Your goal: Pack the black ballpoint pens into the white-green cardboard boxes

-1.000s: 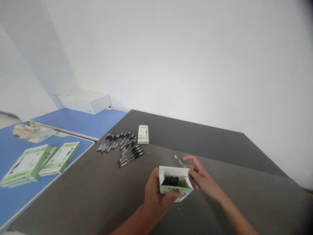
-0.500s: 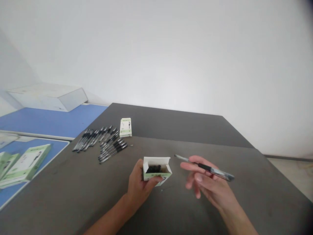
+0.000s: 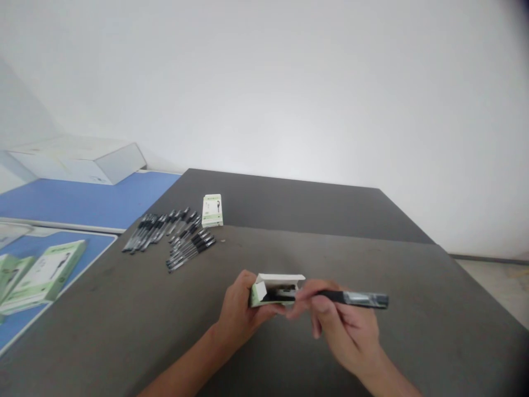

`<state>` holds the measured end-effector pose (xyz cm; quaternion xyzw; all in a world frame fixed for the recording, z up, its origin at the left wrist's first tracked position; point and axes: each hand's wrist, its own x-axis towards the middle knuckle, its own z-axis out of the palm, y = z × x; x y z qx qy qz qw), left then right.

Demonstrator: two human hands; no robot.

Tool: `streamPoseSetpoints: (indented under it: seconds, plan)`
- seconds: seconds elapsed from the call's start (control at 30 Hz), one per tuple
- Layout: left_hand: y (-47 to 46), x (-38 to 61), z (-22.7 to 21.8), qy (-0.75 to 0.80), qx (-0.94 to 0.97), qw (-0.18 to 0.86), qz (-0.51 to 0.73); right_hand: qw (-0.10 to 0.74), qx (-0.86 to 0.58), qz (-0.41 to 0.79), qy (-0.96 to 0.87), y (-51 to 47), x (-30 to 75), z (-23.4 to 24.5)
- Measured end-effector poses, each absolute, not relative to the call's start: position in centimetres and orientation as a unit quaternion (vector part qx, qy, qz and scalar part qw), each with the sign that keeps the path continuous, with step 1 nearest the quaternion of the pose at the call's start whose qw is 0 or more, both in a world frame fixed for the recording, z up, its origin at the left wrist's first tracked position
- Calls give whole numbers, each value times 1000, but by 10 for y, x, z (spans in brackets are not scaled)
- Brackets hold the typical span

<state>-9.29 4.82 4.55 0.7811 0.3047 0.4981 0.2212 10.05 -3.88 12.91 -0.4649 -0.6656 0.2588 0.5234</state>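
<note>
Open white-and-green cardboard box (image 3: 276, 290) is being held tilted on its side in L hand (image 3: 239, 310), mouth facing right, lid flap up. Black-and-clear pen (image 3: 355, 298) is being gripped level in R hand (image 3: 342, 325), well over dark table; its near end is being hidden at box mouth, prob. inside, view partly blocked by fingers (image 3: 303, 294).

Pen (image 3: 363, 299) now in box (image 3: 276, 278)
</note>
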Motion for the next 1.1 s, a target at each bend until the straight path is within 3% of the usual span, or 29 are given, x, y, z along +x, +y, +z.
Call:
streamPoseSetpoints:
  seconds: [0.43,0.67,0.87,1.0,1.1]
  plan:
    - [47,-92,42,366,769,249,462,446,-493,201,-719,-12,86,141]
    - [43,-90,46,381,724,325,474,496,-517,99,-691,-11,89,143]
    - [42,-89,52,328,698,318,552,539,-479,-5,-693,-19,98,148]
    - [39,-90,58,254,677,302,621,634,-460,-21,-622,-2,116,120]
    - [36,-89,59,224,665,291,650,585,-493,32,-644,37,112,86]
